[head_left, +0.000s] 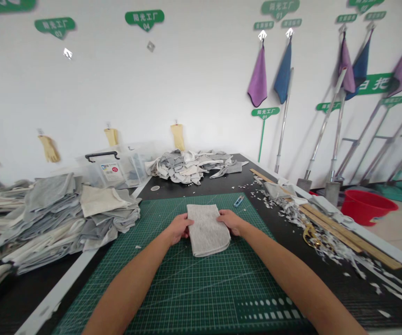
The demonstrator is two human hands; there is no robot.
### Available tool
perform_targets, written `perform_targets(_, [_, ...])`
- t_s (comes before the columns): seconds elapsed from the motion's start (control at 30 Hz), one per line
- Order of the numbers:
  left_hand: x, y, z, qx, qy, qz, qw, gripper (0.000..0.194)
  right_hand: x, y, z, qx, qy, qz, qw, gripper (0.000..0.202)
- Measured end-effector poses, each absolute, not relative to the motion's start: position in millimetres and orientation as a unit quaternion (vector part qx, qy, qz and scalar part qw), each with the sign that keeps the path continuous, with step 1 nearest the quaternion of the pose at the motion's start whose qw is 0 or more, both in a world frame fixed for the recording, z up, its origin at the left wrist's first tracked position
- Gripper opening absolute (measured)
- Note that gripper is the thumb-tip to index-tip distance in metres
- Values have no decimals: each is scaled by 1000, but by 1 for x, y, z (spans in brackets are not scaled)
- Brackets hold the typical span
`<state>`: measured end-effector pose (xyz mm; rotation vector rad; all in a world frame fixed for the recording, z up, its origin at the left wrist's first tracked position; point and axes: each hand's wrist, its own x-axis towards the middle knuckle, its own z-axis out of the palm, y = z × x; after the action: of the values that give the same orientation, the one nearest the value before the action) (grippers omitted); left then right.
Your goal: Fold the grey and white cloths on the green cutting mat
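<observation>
A stack of light grey fabric pieces [208, 232], rounded at its lower right corner, is held between my two hands over the green cutting mat [187, 298]. My left hand [180, 228] grips its left edge, thumb on top and fingers curled beneath. On the opposite edge, my right hand [231, 222] pinches the fabric with the thumb on top; its other fingers are partly hidden. Beyond my right hand, a small blue utility knife [239, 200] lies on the mat.
Folded grey and white fabric [52, 200] is piled at the left, near a clear plastic box [108, 170]. Fabric scraps [187, 167] heap at the back. Wooden rulers [347, 237] and white shreds [293, 211] lie along the right edge; a red bucket [366, 204] stands beyond.
</observation>
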<state>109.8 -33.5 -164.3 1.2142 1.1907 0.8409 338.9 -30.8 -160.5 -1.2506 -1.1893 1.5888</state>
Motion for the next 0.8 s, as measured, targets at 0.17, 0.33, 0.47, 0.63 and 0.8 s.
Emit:
perform_targets(0.17, [104,-31,-165,529,471,417,570,35,341,-31,-158,-439,-464,632,439,19])
perform_targets(0.33, [104,-31,-164,536,438,454,561,32,346,-28,-162,-407,-460,622,486,13])
perform_targets(0.47, [105,-32,-165,534,429,467,559,23,348,-25,-167,-399,-454,614,508,11])
perform_targets(0.63, [104,-36,-162,554,424,461,549,23,349,-24,-167,-390,-451,611,522,13])
perform_targets(0.8, [105,-38,-160,600,431,440,512,25,350,-22,-169,-394,-443,606,530,17])
